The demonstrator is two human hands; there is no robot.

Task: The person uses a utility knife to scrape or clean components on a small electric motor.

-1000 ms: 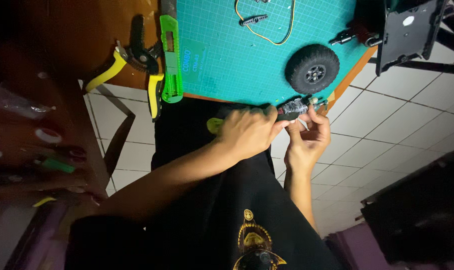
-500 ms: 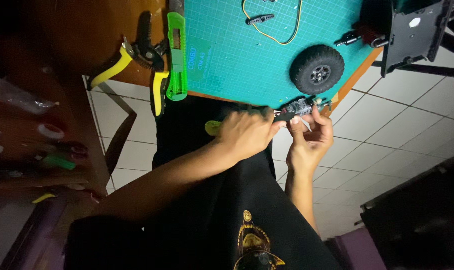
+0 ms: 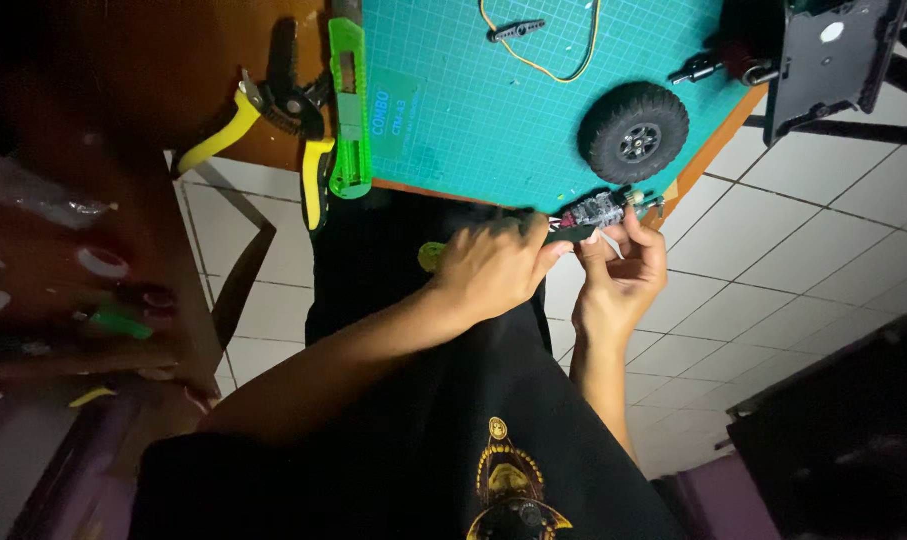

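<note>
Open cutting mat [image 3: 473, 130] is lying clear between the green knife [image 3: 349, 110] and the black wheel [image 3: 633, 131], offering a passage. The yellow-handled pliers [image 3: 273, 125] are blocking the counter [image 3: 123, 100] edge leftward; a black frame [image 3: 833, 55] is closing the right corner. A yellow wire [image 3: 553, 60] is crossing the mat's far side.

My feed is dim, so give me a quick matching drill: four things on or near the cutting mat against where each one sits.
Things:
1. rubber wheel
2. green utility knife
3. yellow-handled pliers
4. small motor part

Places:
A. on the brown table, left of the knife
B. held between both hands
C. along the mat's left edge
D. on the mat near its lower right corner

Pairs: 1-D, 2-C, 3-A, 4-B
</note>
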